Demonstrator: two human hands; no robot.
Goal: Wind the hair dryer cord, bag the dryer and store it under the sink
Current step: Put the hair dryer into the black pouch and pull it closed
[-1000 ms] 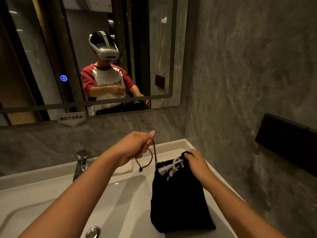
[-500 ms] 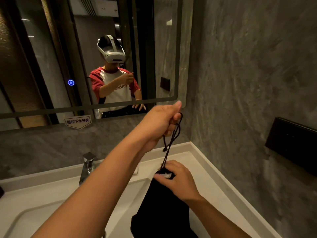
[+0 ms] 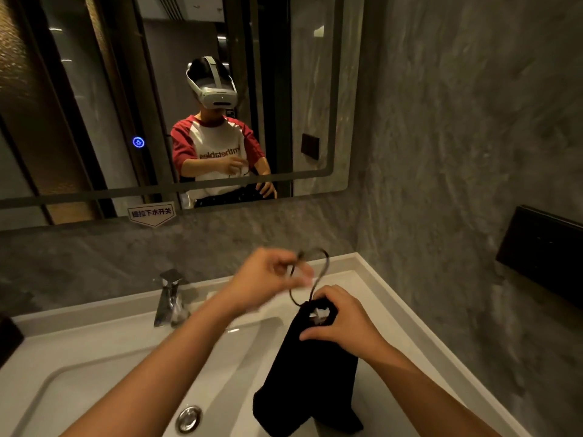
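Note:
A black drawstring bag (image 3: pixel 310 380) stands on the right rim of the white sink (image 3: pixel 388 304), its lower end hanging into the basin. My right hand (image 3: pixel 339 320) grips the bag's cinched neck, where a bit of white shows inside the small opening. My left hand (image 3: pixel 268 279), blurred by motion, pinches the thin dark drawstring (image 3: pixel 320 272), which loops slack above the neck. The dryer itself is hidden inside the bag.
A chrome faucet (image 3: pixel 170 298) stands at the back of the basin and a drain plug (image 3: pixel 188 417) lies at its bottom. A mirror (image 3: pixel 94 89) hangs above. A dark wall box (image 3: pixel 542 250) juts out at the right; a dark object (image 3: pixel 9 337) sits at far left.
My left hand pulled the drawstring up high, cinching the bag's mouth, and has now dropped back down so the cord hangs in a slack loop. My right hand stays at the neck.

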